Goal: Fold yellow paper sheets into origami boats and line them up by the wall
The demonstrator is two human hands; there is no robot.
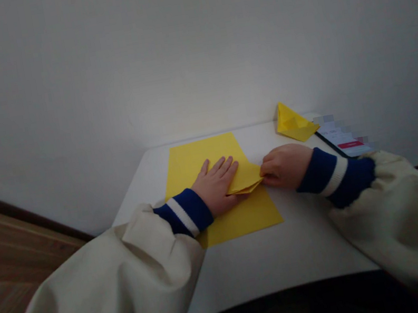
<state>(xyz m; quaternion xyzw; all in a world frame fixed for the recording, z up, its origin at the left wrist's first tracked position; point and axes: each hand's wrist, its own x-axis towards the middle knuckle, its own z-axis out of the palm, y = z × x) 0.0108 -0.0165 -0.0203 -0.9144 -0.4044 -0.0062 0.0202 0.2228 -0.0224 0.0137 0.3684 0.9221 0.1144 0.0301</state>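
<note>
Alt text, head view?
A spread left hand lies over folded yellow paper atop a flat yellow sheet while the right hand pinches the folded paper's corner. The white table also holds another folded yellow piece and a screen device, far right.

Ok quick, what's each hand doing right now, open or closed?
Left hand: open and spread, palm down over the yellow sheet.
Right hand: closed, pinching the tip of the folded yellow paper.

White table (283,261), flat yellow sheet (240,223), folded yellow piece (295,125), lit phone (344,140) at the right.
</note>
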